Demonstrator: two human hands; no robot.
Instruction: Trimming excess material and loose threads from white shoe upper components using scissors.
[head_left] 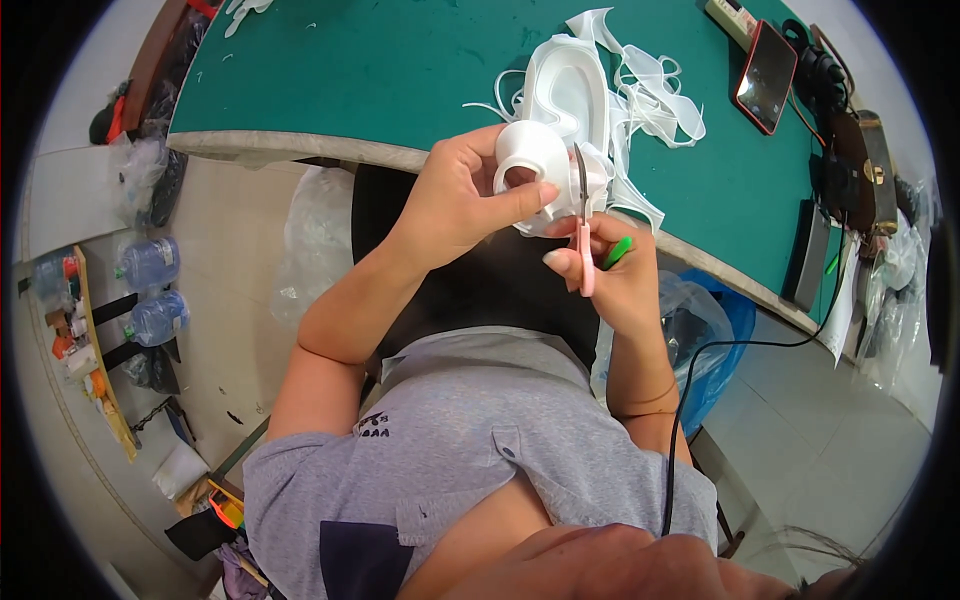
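My left hand (450, 200) is closed around a white moulded part (533, 150) with a round, funnel-like collar, held at the table's near edge. The thumb presses on its lower rim. My right hand (622, 285) grips a pair of scissors (586, 262) with a pink handle, blades pointing away from me along the right side of the part. Whether the blades touch the white material I cannot tell. A green piece (618, 252) shows at the same hand; it may belong to the scissors' other handle. Just beyond lies a white oval moulded piece (572, 88).
White curled strips (665, 95) lie right of the oval piece on the green tabletop (350, 75). A red-edged phone (766, 78) lies at the far right. A black cable (740, 342) runs past my right arm. Plastic bags (315, 235) hang below the table edge.
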